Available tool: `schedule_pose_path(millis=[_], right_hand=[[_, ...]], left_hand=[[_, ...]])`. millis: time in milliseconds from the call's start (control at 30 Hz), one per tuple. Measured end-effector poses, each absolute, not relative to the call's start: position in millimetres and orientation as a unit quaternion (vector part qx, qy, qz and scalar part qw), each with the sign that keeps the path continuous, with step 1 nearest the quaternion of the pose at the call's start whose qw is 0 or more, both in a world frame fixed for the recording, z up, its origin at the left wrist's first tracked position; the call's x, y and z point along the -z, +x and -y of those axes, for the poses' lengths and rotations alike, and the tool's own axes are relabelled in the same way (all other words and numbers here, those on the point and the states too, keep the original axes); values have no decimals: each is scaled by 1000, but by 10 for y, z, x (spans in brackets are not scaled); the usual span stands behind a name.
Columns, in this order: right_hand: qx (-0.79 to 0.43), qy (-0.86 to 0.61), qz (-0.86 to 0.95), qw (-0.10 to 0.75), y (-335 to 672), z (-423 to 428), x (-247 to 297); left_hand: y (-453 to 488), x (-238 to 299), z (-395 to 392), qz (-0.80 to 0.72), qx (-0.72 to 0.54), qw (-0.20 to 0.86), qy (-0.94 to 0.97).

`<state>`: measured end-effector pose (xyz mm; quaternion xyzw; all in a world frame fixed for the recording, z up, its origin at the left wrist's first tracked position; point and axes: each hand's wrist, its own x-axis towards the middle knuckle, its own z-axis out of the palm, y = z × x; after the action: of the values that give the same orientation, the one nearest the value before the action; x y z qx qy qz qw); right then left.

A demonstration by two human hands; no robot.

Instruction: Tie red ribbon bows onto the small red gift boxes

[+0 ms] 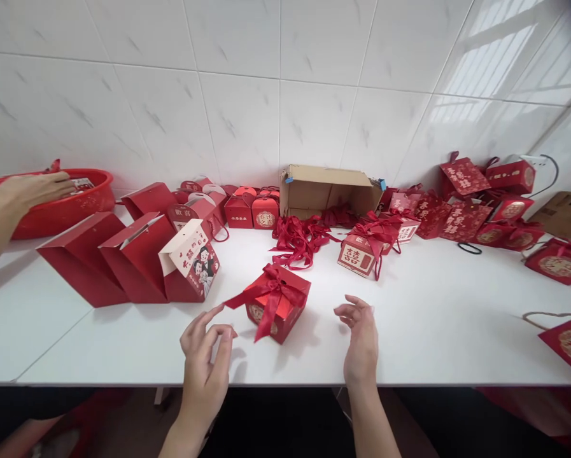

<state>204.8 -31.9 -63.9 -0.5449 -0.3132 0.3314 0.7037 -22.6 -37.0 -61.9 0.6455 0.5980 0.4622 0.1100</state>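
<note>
The person's left hand (206,346) and right hand (361,337) hover low over the near edge of the white table (433,318). They are spread apart, 1 on either side of a red gift box (285,318). Both are empty: the left has its fingers loosely curled, with the forefinger close to the tip of a ribbon tail, and the right is slack and palm-in, clear of the box. The box stands upright between them, nearer the left hand, with a red ribbon bow (273,286) tied across its top.

The bow looks finished and the hands are off it, so this reads as the pause at the end of tying (or a last check of the loops). Lifting the box would call for a grip on its side walls below the bow, so the loops are not crushed.

Behind it lie loose ribbons (299,238) in front of an open cardboard carton (328,187), and another tied box (364,251) sits to the right. At far left a co-worker's hand (27,191) rests on a red basin (70,203). That person's arm is cut off by the frame, and what the basin holds is hard to make out. The carton's inside is in shadow, and the ribbon covers part of the print on the front of the gift box.
</note>
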Motion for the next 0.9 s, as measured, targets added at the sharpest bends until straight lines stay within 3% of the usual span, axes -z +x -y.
schedule_pose_path(millis=[200,433,633,900], right_hand=[[-382,-534,375,654,1833,273,515],[-335,-547,316,699,1885,334,600],[-391,-521,363,667,1869,337,645],[-405,-496,284,713,1933,290,712]], left_hand=[[-124,604,365,-610,-366,78,699],[-230,652,370,-602,-483,102,628],[-242,635,390,-607,-397,125,677],[-202,633,371,-609,-387,116,682]])
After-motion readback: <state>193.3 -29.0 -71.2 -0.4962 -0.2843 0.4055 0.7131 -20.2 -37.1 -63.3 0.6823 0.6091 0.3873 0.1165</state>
